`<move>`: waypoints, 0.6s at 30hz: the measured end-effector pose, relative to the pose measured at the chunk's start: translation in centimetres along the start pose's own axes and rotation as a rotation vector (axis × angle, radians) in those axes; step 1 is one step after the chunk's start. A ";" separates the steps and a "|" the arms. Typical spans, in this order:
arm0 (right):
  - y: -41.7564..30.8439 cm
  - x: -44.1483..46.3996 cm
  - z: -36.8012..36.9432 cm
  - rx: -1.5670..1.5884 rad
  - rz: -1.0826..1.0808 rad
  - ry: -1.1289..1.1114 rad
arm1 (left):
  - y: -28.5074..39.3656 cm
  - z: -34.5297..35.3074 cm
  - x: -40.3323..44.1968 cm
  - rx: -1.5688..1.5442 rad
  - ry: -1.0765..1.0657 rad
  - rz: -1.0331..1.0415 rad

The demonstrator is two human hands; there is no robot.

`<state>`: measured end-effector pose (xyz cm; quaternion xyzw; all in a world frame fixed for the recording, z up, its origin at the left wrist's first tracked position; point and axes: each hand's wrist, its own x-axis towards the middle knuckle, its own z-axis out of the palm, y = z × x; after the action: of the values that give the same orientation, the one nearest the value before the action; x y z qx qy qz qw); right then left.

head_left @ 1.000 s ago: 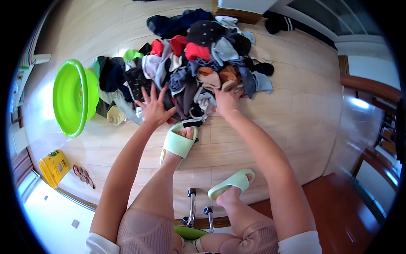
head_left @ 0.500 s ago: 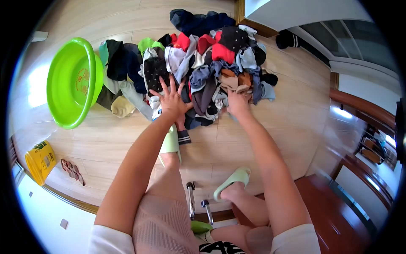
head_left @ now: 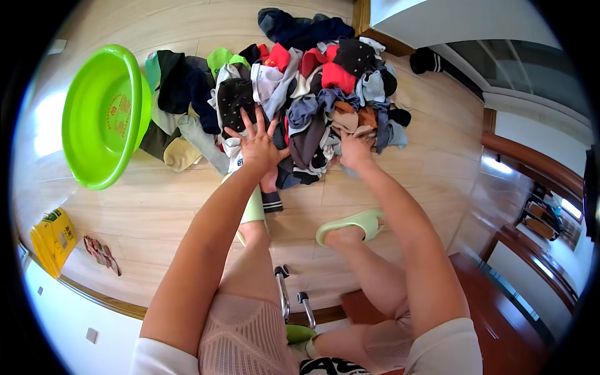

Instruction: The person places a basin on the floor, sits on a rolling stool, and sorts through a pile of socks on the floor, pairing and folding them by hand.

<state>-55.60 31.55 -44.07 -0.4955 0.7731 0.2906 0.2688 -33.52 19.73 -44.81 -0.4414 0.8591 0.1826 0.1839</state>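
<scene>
Resting left hand (head_left: 258,148) on near side of sock pile (head_left: 325,100), fingers spread wide, fingertips at black dotted sock (head_left: 234,99). I have right hand (head_left: 357,151) at tan sock (head_left: 347,122), fingers partly hidden; cannot tell whether they grip. Sock pile lies loose on floor (head_left: 300,240), green basin (head_left: 94,119) just beside its left end. Black striped sock (head_left: 425,60) lies apart, at upper right.

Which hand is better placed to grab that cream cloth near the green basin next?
Probably your left hand: it's spread open on the clothes pile, nearer the cream cloth. Your right hand is farther off, at the tan cloth.
</scene>
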 end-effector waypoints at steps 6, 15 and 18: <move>0.1 0.3 0.0 -0.002 -0.005 -0.043 | 0.2 0.0 0.0 0.012 -0.021 -0.004; 0.4 -1.6 2.6 0.161 -0.055 0.415 | 0.2 0.4 0.3 0.035 -0.006 -0.001; 0.0 -2.8 3.1 0.691 -0.038 0.648 | 0.5 0.3 0.2 0.060 -0.021 -0.008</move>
<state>-54.14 35.47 -44.18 -0.4563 0.8594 -0.1580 0.1679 -33.95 20.03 -45.13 -0.4373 0.8603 0.1607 0.2069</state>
